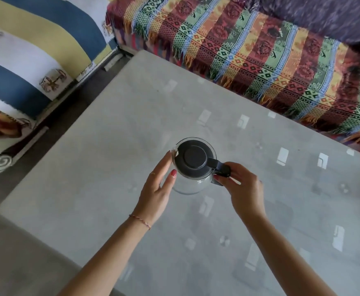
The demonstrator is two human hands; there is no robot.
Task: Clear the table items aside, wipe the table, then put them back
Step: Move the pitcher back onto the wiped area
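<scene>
A clear glass jug with a dark grey lid (193, 157) stands near the middle of the glossy grey table (102, 171). My right hand (242, 189) grips the jug's dark handle at its right side. My left hand (159, 189) lies against the jug's left wall with straight fingers. The jug's base is partly hidden behind both hands. No other item is seen on the tabletop.
A sofa with a colourful patterned throw (260, 52) runs along the table's far right edge. A seat with a blue, yellow and white striped cover (31, 45) stands at the far left. Grey floor (12, 257) lies left of the table.
</scene>
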